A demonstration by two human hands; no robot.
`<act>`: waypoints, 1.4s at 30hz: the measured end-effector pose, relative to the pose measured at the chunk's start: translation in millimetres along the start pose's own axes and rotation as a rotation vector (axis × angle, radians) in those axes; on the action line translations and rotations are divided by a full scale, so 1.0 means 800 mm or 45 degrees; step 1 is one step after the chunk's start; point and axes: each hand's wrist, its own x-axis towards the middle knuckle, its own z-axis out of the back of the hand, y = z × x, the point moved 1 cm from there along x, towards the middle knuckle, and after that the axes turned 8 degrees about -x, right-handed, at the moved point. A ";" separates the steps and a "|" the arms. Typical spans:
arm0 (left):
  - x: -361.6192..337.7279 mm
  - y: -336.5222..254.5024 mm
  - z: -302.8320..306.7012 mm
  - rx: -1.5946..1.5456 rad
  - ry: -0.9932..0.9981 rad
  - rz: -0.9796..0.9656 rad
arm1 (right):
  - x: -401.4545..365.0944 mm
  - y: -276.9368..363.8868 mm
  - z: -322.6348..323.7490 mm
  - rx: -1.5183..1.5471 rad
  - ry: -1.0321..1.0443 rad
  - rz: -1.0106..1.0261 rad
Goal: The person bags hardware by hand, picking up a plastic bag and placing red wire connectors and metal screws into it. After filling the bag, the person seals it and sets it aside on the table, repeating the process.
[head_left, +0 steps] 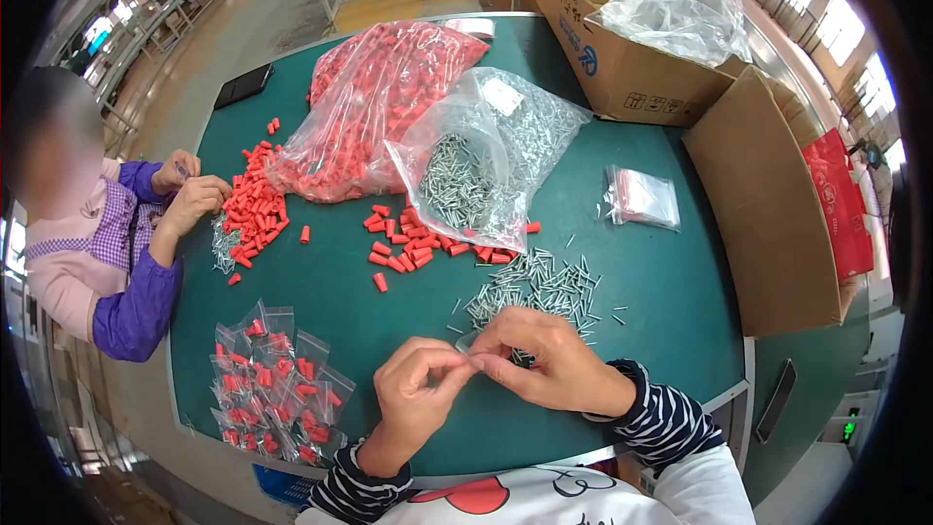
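My left hand [420,391] pinches one edge of a small clear plastic bag [467,341] between thumb and fingertips. From the other side my right hand [544,355] closes on the same bag, and its fingers cover most of it. What is inside the bag, if anything, I cannot make out. Just beyond my right hand lies a loose pile of silver screws [544,284]. Red plastic plugs [413,248] are scattered behind them. To the left of my left hand is a heap of small zip bags [277,389] with red plugs in them.
A big bag of red plugs [374,107] and an open bag of screws [457,185] stand at the back. A packet of empty bags [643,198] lies right, near cardboard boxes [641,83]. A co-worker's hands [199,196] handle small parts at left, beside a black phone [244,86].
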 end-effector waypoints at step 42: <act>0.016 -0.019 0.013 -0.154 0.638 0.154 | -0.049 0.026 0.019 -0.735 0.250 0.357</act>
